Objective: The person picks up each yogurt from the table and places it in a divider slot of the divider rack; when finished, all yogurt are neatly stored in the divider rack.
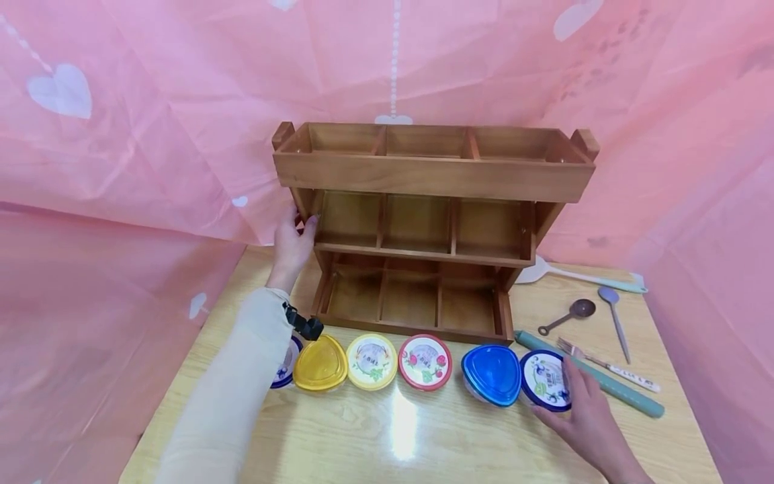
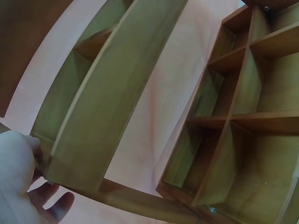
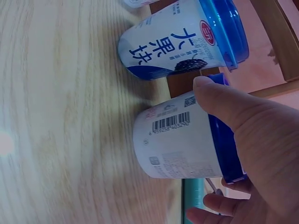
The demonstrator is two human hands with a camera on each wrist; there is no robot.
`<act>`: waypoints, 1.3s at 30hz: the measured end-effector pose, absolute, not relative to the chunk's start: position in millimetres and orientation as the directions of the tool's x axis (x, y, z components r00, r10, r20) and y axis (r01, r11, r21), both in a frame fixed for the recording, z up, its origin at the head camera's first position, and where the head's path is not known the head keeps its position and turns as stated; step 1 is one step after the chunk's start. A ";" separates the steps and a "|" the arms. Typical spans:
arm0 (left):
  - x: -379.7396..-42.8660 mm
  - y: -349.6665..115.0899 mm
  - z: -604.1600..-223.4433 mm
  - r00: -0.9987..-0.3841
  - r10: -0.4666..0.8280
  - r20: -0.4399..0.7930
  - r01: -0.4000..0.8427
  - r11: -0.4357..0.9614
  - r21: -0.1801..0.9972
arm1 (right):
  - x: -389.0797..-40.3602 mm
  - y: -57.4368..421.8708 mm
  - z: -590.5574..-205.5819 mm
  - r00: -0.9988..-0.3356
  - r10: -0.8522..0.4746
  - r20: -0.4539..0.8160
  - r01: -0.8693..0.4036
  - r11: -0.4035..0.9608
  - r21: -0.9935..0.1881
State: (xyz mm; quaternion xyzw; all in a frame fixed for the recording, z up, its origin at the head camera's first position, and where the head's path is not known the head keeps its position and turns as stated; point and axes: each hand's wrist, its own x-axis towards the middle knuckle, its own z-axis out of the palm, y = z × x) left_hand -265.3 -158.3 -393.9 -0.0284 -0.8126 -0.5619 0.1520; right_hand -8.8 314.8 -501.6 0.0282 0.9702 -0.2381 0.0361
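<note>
A brown wooden three-tier rack (image 1: 432, 176) with divided compartments stands on the table. My left hand (image 1: 293, 247) grips its left side post beside the middle tier, thumb in front. In the left wrist view, fingers of this hand (image 2: 18, 172) curl round the wood under a tier. My right hand (image 1: 589, 423) holds a yogurt cup (image 1: 543, 383) with a dark blue lid at the row's right end. The right wrist view shows thumb and fingers on opposite sides of its lid, above the barcoded wall. Next to it stands a cup with a bright blue lid (image 1: 492, 373).
Leftward in the row are cups with red (image 1: 425, 363), pale yellow (image 1: 371, 363), golden (image 1: 320, 364) and dark blue lids (image 1: 286, 363). Right of the rack lie a green rolling pin (image 1: 629, 394), fork (image 1: 635, 376), brown measuring spoon (image 1: 582, 308), grey spoon (image 1: 617, 319) and spatula (image 1: 532, 272).
</note>
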 end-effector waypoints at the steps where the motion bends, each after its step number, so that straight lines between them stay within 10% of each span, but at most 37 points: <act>1: -265.8 -157.6 -395.2 -0.951 -0.132 0.278 0.215 0.365 0.906 | -8.4 314.5 -502.5 -0.995 0.040 -0.096 0.080 0.886 -0.458; 39: -259.1 -159.6 -401.5 -0.975 -0.080 0.205 0.165 0.353 0.921 | 9.4 318.4 -484.8 -0.979 0.198 -0.037 0.176 0.752 -0.635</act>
